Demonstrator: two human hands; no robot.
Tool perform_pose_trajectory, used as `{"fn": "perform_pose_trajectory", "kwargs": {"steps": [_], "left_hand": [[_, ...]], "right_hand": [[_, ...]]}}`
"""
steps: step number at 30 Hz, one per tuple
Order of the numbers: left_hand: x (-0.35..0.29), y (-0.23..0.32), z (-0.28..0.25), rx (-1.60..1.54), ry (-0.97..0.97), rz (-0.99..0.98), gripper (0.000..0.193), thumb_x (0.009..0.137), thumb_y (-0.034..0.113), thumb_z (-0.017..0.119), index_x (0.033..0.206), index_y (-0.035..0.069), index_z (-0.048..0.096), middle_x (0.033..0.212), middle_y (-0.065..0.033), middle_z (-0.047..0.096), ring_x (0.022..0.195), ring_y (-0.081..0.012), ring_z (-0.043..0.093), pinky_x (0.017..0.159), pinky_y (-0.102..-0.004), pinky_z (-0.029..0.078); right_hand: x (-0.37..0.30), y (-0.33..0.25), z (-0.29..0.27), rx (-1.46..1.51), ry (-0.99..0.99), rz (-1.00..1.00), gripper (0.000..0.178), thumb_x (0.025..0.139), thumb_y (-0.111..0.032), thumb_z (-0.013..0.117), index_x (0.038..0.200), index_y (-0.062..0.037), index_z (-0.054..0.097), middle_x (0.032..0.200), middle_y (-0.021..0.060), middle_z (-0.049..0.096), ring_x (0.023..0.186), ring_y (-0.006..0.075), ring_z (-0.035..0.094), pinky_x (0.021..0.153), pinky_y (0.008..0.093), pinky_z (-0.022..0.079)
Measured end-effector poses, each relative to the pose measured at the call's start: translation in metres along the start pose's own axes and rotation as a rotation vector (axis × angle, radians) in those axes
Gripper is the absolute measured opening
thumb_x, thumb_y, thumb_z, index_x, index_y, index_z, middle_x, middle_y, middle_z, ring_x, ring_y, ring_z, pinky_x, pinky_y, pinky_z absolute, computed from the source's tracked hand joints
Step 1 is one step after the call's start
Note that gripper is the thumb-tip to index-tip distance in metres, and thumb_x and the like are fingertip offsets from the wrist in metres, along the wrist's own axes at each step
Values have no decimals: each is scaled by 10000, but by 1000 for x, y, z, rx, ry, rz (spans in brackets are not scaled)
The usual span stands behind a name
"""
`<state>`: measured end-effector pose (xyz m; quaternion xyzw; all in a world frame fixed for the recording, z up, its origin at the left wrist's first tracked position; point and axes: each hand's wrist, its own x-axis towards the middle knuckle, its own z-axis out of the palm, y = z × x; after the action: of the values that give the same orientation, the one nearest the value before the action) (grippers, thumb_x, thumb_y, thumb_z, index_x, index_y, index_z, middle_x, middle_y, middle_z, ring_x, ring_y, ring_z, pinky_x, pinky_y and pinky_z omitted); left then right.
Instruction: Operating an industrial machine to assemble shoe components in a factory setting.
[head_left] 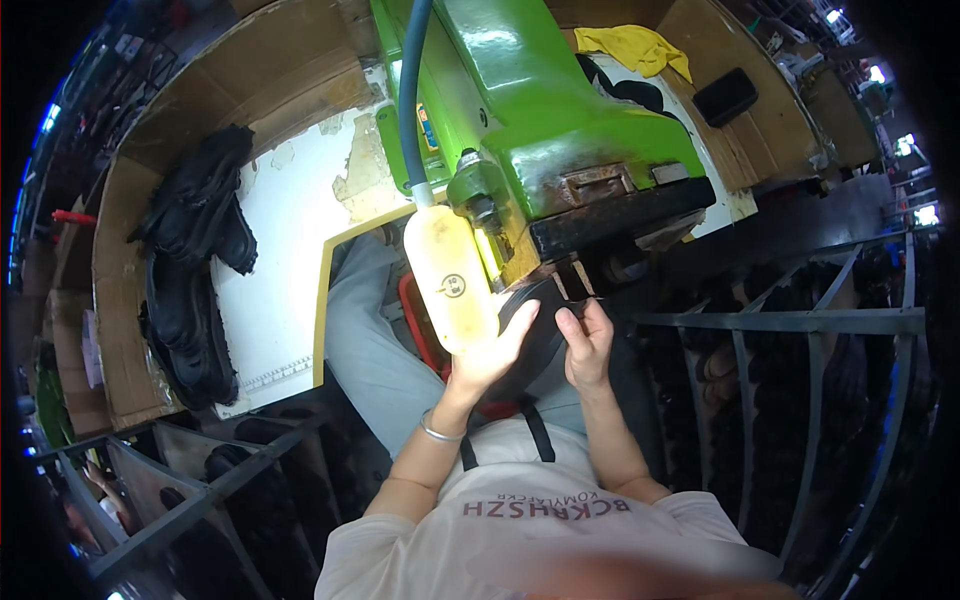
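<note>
A black shoe upper (537, 325) is held between my two hands, just under the head of a green machine (560, 110). My left hand (492, 352) grips its left side with the thumb stretched along it; the other fingers are mostly hidden. On the right edge of the piece, my right hand (588, 345) pinches with thumb and fingers. Close to my left hand hangs a lit yellow-white lamp housing (450, 285) on a grey-blue hose (408, 110). The upper's far end disappears beneath the machine head.
Black shoe uppers (195, 270) lie piled on the white table (285, 235) at left, inside a cardboard surround (240, 85). A yellow cloth (635, 50) and a black box-like object (725, 97) are at back right. Metal racks (790, 320) flank me on both sides.
</note>
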<state>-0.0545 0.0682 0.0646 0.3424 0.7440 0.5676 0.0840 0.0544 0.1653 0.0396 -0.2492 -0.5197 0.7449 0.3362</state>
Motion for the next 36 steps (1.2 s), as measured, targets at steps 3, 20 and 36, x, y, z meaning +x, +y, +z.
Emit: {"fn": "perform_pose_trajectory", "kwargs": {"steps": [3, 20, 36], "left_hand": [[7, -4, 3, -82, 50, -48, 85, 801, 52, 667, 852, -14, 680, 642, 11, 602, 579, -44, 491, 523, -199, 400], [-2, -11, 3, -168, 79, -35, 158, 788, 60, 699, 923, -7, 653, 780, -51, 636, 686, -92, 579, 630, -218, 463], [-39, -17, 10, -613, 89, -331, 244, 809, -71, 628, 1038, -54, 547, 896, -76, 642, 738, -66, 588, 660, -179, 476]], "right_hand": [[-1, -3, 1, -12, 25, -41, 136, 853, -74, 616, 950, 3, 560, 842, 16, 588, 729, 41, 511, 663, 181, 411], [-27, 16, -7, -80, -300, 231, 447, 784, -98, 684, 1166, 54, 506, 1088, 97, 593, 1019, 160, 542, 897, 300, 427], [-39, -28, -106, -88, -104, 257, 176, 791, -25, 608, 953, 11, 548, 885, 39, 607, 798, 73, 544, 723, 207, 420]]}}
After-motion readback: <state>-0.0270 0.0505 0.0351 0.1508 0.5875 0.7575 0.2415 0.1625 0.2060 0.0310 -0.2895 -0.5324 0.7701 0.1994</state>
